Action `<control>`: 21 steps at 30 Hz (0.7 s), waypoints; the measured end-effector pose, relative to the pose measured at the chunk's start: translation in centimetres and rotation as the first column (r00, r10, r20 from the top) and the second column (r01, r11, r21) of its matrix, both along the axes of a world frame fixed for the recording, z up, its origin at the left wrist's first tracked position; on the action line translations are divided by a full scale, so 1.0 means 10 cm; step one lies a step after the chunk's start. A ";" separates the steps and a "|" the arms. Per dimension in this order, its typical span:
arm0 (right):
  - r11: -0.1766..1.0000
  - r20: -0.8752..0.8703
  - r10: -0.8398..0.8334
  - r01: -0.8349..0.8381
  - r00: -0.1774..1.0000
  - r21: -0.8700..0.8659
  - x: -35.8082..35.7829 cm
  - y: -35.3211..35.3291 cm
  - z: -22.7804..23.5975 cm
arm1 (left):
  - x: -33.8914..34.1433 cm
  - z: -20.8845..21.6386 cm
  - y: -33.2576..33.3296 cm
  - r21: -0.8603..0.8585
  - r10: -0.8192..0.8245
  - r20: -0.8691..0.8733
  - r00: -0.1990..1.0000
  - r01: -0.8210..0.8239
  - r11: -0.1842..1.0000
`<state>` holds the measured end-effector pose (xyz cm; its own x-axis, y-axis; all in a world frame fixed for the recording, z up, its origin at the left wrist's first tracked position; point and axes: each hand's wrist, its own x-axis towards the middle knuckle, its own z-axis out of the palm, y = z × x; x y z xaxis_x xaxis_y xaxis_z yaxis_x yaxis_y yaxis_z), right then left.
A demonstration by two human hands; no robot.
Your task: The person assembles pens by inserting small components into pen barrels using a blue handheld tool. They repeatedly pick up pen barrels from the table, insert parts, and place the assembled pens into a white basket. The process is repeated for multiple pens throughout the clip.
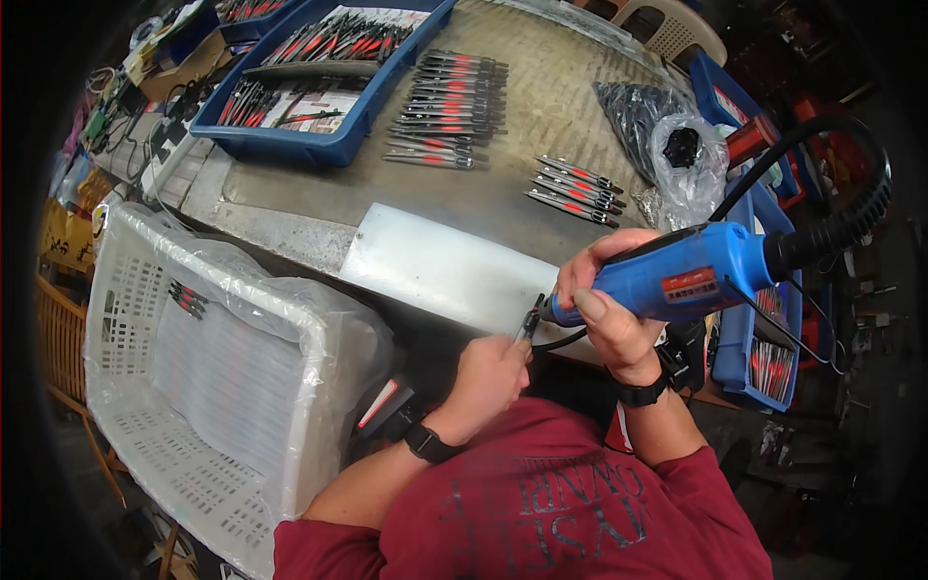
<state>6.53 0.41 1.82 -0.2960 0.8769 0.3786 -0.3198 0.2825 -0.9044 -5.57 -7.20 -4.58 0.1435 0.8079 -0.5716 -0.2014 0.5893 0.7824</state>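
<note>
Clutching a blue power screwdriver [691,275] with red rectangular label, right hand [604,309]; left hand [488,372] pinching a small black-red tool [529,319].

Bare tabletop [541,106] open beyond white board [435,266], lined crate [213,367] blocking left, blue trays [319,140] crowding far edge

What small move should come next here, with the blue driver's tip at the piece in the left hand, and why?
Probably press the blue electric screwdriver down and run it. The right hand has its tip right at the small black piece pinched in the left hand, at the edge of the white board. Whether the tip is seated is too small to tell.
</note>
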 end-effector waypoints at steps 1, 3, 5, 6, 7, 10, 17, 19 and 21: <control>1.000 0.003 0.010 -0.010 1.000 0.003 -0.01 0.00 -0.01 | 0.00 0.00 0.00 0.000 -0.003 -0.005 1.000 0.003 1.000; 0.999 -0.009 0.047 -0.046 0.999 0.014 -0.02 0.01 -0.02 | 0.01 -0.01 0.00 0.011 -0.009 -0.030 1.000 0.009 1.000; 1.000 0.062 0.023 -0.024 0.998 0.016 -0.04 0.01 -0.02 | 0.01 -0.01 0.00 0.021 0.000 -0.034 0.999 0.001 1.000; 1.000 0.084 0.016 -0.018 0.996 0.015 -0.05 0.01 -0.02 | 0.02 -0.01 0.00 0.027 0.011 -0.026 1.000 -0.010 1.000; 0.998 0.148 0.002 -0.012 0.989 0.069 -0.06 0.02 -0.02 | 0.02 -0.01 0.01 0.003 0.011 -0.040 0.999 -0.010 1.000; 0.981 0.316 -0.047 -0.016 0.948 0.195 -0.08 0.05 0.00 | 0.01 0.00 -0.01 0.012 0.033 -0.064 0.997 -0.032 0.999; 0.930 0.564 -0.077 -0.144 0.822 0.337 -0.12 0.17 0.04 | 0.05 -0.06 -0.02 0.035 0.042 -0.066 0.997 -0.039 0.999; 0.920 0.573 -0.095 -0.148 0.814 0.363 -0.13 0.14 0.04 | 0.03 -0.08 -0.02 0.049 0.021 -0.120 0.993 -0.015 0.999; 0.959 0.509 -0.029 -0.120 0.860 0.257 -0.16 0.15 0.01 | 0.04 -0.08 0.00 0.036 0.070 -0.055 0.996 -0.068 0.997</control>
<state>4.94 1.95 1.95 -0.5476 0.7424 0.3859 0.1391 0.5356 -0.8330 -5.20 -7.16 -5.38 0.0553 0.8337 -0.5494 -0.1960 0.5486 0.8128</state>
